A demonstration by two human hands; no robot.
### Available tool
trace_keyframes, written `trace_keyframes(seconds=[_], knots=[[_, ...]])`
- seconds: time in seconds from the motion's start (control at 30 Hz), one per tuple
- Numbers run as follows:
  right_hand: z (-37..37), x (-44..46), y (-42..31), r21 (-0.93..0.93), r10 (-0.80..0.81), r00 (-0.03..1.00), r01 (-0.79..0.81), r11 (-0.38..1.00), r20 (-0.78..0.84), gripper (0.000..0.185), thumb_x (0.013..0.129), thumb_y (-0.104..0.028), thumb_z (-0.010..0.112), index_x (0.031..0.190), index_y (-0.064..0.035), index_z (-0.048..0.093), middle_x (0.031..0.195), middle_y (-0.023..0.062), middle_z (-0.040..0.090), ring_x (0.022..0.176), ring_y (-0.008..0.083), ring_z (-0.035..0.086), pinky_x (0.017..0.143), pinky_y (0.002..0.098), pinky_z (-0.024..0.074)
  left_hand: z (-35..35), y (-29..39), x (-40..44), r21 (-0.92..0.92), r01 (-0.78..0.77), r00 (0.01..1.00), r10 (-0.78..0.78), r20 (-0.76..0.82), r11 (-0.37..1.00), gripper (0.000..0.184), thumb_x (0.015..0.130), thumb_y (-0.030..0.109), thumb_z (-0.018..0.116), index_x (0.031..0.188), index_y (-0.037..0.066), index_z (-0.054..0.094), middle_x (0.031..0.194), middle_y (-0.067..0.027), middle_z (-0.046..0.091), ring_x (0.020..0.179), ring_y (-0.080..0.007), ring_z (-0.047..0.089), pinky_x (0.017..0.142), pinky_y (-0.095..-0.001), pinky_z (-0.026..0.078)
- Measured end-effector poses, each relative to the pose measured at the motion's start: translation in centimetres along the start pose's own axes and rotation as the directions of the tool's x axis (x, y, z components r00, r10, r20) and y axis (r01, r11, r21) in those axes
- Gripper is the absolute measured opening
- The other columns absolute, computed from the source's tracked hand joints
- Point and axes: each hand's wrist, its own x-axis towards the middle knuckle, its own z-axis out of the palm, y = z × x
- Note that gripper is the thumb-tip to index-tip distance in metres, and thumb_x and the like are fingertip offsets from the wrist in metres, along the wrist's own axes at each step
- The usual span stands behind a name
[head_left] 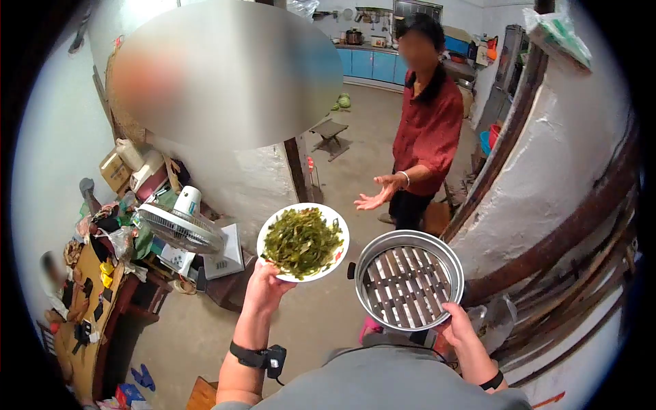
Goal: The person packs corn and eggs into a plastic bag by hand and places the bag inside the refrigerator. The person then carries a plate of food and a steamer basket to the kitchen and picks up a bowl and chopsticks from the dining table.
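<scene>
My left hand (pixel 268 285) grips the near rim of a white plate (pixel 339 265), its fingers under the plate. Dark green shredded vegetables (pixel 304 239) are heaped on it. On the right, my right hand (pixel 456 324) is closed on the near right rim of a round metal steamer pot (pixel 459 273). A slatted rack (pixel 408 287) lies inside the pot, and a dark handle sticks out at its left side. Past the plate and the pot, another person's open hand (pixel 383 191) reaches toward them, palm up.
A person in a red shirt (pixel 430 130) stands in the doorway before a kitchen with blue cabinets (pixel 372 65). Left are an electric fan (pixel 184 229) and a cluttered wooden table (pixel 85 307). A low stool (pixel 329 130) stands beyond; timber poles (pixel 567 294) lean at right.
</scene>
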Motion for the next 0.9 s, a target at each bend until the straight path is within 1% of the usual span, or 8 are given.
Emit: trace_keyframes(seconds=[0.03, 0.13, 0.27, 0.33, 0.4, 0.6, 0.8, 0.9], knots=[[-0.2, 0.6, 0.2, -0.004, -0.005, 1.000, 0.005, 1.000, 0.010, 0.034, 0.082, -0.019, 0.050, 0.112, -0.0020, 0.049, 0.098, 0.0106, 0.061, 0.081, 0.0211, 0.063, 0.067, 0.0375, 0.0537, 0.3, -0.2, 0.8, 0.025, 0.007, 0.999, -0.006, -0.045, 1.000, 0.040, 0.074, 0.005, 0.043, 0.114, 0.008, 0.039, 0.108, -0.0087, 0.056, 0.086, -0.0209, 0.062, 0.067, -0.0396, 0.055], [0.4, 3.3, 0.7, -0.048, 0.026, 0.998, -0.023, 0.999, 0.060, 0.038, 0.082, -0.017, 0.048, 0.115, 0.0022, 0.048, 0.106, 0.0161, 0.059, 0.094, 0.0273, 0.060, 0.080, 0.0457, 0.0504, 1.0, 1.0, 2.3, 0.034, -0.033, 0.999, 0.035, -0.040, 0.999, 0.041, 0.074, 0.004, 0.043, 0.116, 0.008, 0.038, 0.108, -0.0090, 0.055, 0.087, -0.0212, 0.061, 0.068, -0.0404, 0.055], [0.9, 2.8, -0.9, -0.053, -0.008, 0.999, 0.009, 0.999, 0.032, 0.041, 0.081, -0.014, 0.047, 0.120, 0.0011, 0.044, 0.109, 0.0155, 0.057, 0.095, 0.0275, 0.059, 0.079, 0.0477, 0.0504, 6.6, 2.1, 3.1, 0.038, -0.079, 0.992, 0.083, -0.093, 0.996, 0.039, 0.072, 0.006, 0.047, 0.111, 0.009, 0.041, 0.060, 0.0045, 0.041, 0.063, -0.0129, 0.054, 0.066, -0.0419, 0.055], [0.0, 2.8, -0.8, 0.006, -0.015, 0.987, 0.015, 1.000, 0.158, 0.042, 0.079, -0.009, 0.047, 0.119, -0.0001, 0.044, 0.106, 0.0117, 0.057, 0.093, 0.0234, 0.058, 0.077, 0.0420, 0.0510, 2.6, 1.3, 4.4, 0.016, -0.082, 0.979, 0.077, 0.188, 0.997, 0.053, 0.070, 0.007, 0.046, 0.122, 0.007, 0.036, 0.104, -0.0091, 0.055, 0.095, -0.0248, 0.059, 0.074, -0.0446, 0.054], [0.6, 2.5, -1.5, 0.005, 0.048, 0.988, -0.049, 0.999, 0.146, 0.041, 0.078, -0.008, 0.046, 0.119, -0.0001, 0.044, 0.106, 0.0112, 0.056, 0.093, 0.0233, 0.058, 0.080, 0.0400, 0.0500, 9.5, 4.5, 1.4, -0.011, -0.115, 0.985, 0.116, 0.125, 0.993, 0.059, 0.070, 0.008, 0.047, 0.128, 0.006, 0.033, 0.126, -0.0139, 0.046, 0.106, -0.0295, 0.054, 0.078, -0.0458, 0.053], [1.9, 5.3, -2.8, -0.144, 0.175, 0.976, -0.157, 0.977, 0.126, 0.042, 0.080, -0.013, 0.049, 0.121, -0.0099, 0.042, 0.101, 0.0065, 0.056, 0.087, 0.0196, 0.057, 0.069, 0.0416, 0.0513, 15.1, 7.8, 0.9, -0.045, -0.056, 0.984, 0.063, 0.169, 0.997, 0.066, 0.069, 0.008, 0.051, 0.132, 0.005, 0.032, 0.128, -0.0135, 0.045, 0.113, -0.0306, 0.049, 0.090, -0.0475, 0.046], [5.5, 11.5, -7.9, -0.028, 0.178, 0.958, -0.176, 0.984, 0.225, 0.042, 0.079, -0.011, 0.050, 0.121, -0.0100, 0.044, 0.110, 0.0084, 0.056, 0.090, 0.0230, 0.058, 0.066, 0.0436, 0.0507, 16.0, 9.4, 8.8, -0.022, 0.001, 0.989, 0.002, 0.151, 1.000, 0.067, 0.069, 0.007, 0.050, 0.133, 0.005, 0.029, 0.128, -0.0127, 0.043, 0.113, -0.0300, 0.048, 0.085, -0.0493, 0.047], [8.5, 13.6, -11.9, 0.064, 0.096, 0.994, -0.100, 0.993, 0.060, 0.041, 0.079, -0.011, 0.050, 0.120, -0.0101, 0.045, 0.106, 0.0098, 0.057, 0.084, 0.0245, 0.059, 0.060, 0.0405, 0.0508, 18.8, 10.7, 12.8, -0.013, 0.054, 0.989, -0.051, 0.138, 0.998, 0.075, 0.063, 0.008, 0.054, 0.133, 0.006, 0.029, 0.130, -0.0139, 0.043, 0.114, -0.0307, 0.048, 0.089, -0.0489, 0.045]])
